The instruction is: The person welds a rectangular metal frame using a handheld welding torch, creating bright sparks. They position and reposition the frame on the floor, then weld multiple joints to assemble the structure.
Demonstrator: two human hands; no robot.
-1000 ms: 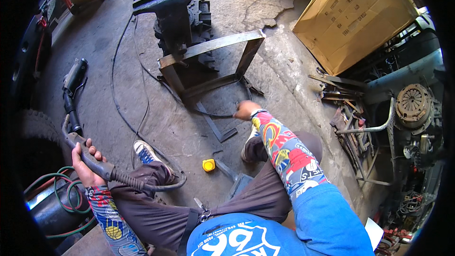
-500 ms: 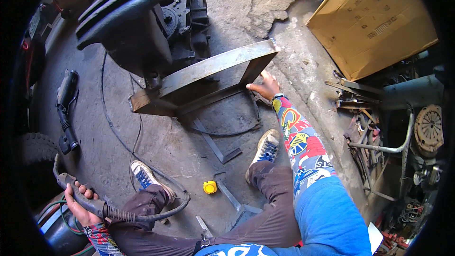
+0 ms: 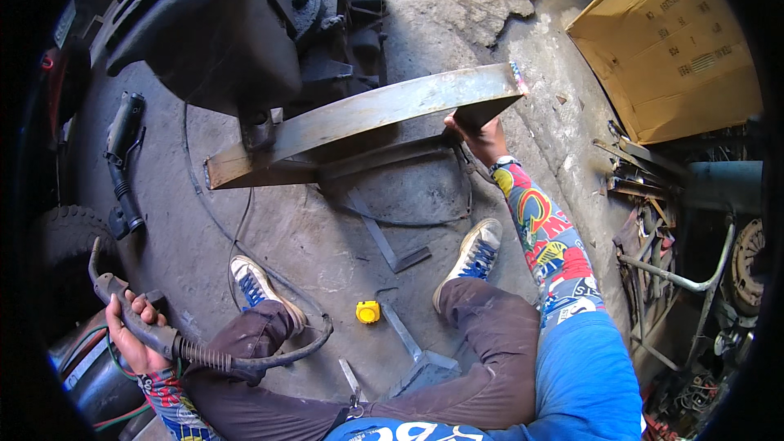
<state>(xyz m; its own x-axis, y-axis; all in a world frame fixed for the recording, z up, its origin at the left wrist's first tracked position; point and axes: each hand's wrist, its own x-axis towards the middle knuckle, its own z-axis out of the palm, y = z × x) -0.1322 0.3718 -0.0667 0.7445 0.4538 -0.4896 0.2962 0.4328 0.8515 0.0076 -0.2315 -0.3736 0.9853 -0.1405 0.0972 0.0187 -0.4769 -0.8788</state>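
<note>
Daylight is falling across the floor (image 3: 441, 33), looking brightest toward the upper right and gleaming along the frame (image 3: 367, 114). Shadow is pooling beneath it and darkening the left side. The fisheye lens is bowing straight edges and blackening the corners; the carton (image 3: 678, 73) is looking slightly soft.

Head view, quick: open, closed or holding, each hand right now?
Left hand: closed, holding the welding torch.
Right hand: against the right end of the metal frame; fingers partly hidden, so how closed cannot be told.
</note>
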